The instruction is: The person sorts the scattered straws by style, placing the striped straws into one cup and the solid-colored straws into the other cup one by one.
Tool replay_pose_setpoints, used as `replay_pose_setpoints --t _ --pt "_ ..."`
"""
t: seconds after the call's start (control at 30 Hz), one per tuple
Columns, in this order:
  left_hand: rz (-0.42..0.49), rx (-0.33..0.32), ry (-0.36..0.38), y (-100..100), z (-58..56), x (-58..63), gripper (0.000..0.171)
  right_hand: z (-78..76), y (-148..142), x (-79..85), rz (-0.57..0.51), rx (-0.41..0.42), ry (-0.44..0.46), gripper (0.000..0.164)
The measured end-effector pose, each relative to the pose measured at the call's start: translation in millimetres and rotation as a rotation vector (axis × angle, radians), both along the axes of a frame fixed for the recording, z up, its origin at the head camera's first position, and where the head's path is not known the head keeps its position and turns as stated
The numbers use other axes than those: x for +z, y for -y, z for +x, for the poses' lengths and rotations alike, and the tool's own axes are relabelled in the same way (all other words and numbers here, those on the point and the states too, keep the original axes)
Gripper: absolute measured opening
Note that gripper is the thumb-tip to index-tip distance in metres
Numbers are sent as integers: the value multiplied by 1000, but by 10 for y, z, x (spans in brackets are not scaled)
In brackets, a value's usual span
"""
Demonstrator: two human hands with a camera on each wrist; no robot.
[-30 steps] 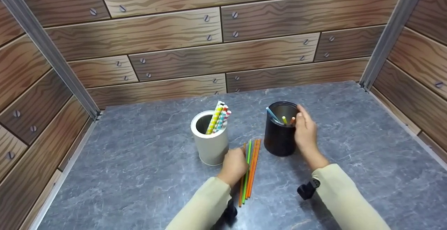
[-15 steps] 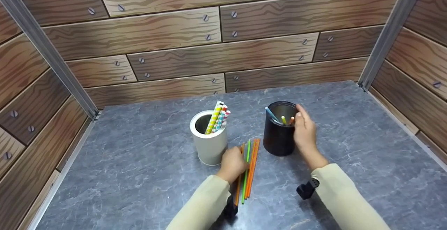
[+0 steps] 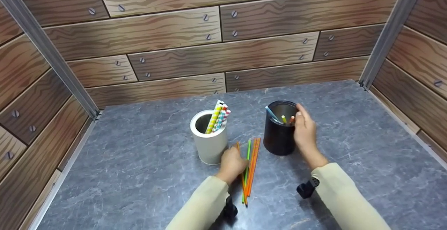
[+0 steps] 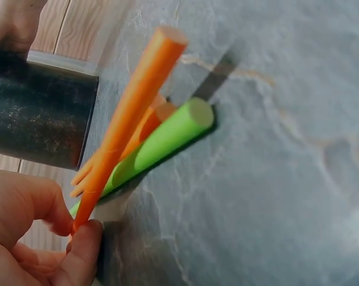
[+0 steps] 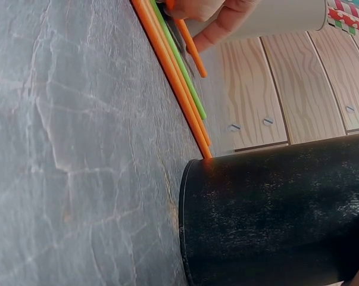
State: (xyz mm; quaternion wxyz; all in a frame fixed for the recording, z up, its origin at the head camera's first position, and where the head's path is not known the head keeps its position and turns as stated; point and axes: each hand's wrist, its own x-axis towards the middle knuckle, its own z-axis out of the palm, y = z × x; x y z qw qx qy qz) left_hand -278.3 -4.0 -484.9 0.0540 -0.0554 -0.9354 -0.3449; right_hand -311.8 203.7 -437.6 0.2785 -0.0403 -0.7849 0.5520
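In the head view my left hand (image 3: 232,163) pinches a thin orange stick (image 4: 128,110) between thumb and finger. The stick slants over a green stick (image 4: 167,138) and other orange sticks (image 3: 254,167) lying side by side on the table. In the left wrist view its near end stands raised off the surface. My right hand (image 3: 306,132) holds the right side of an upright black can (image 3: 278,139), fingers up at the rim. Blue, yellow-green and orange stick ends show inside that can.
A white can (image 3: 210,149) stands just left of my left hand, with several patterned paper straws (image 3: 216,120) leaning in it. Wood-print walls (image 3: 174,62) enclose the grey marbled table (image 3: 139,160) at the back and sides.
The orange stick in my left hand has swung: its far end has gone left and its near end right, so it now crosses the green stick. My right hand and the black can stay put.
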Motion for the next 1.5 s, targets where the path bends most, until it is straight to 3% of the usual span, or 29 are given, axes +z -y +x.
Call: replay_pose_setpoints --t 0.33,0.47,0.6,0.77,1.0,1.2,1.5 --pt "9 62 70 -26 -19 28 13 1 -26 13 -17 31 17 41" --pt "74 65 100 -41 -28 48 17 4 -10 7 -15 22 28 40" --pt "155 74 126 -53 -56 90 8 6 -4 10 -17 29 24 41" --pt "254 104 163 -73 -76 163 35 4 -18 20 -13 34 22 41" --pt "365 91 77 -120 -62 259 32 -3 -16 16 -14 32 12 40" --pt "439 81 24 -174 -42 420 32 -7 -11 7 -17 22 8 40" --pt "543 76 -147 -191 -33 677 33 -3 -12 -5 -7 32 -8 40"
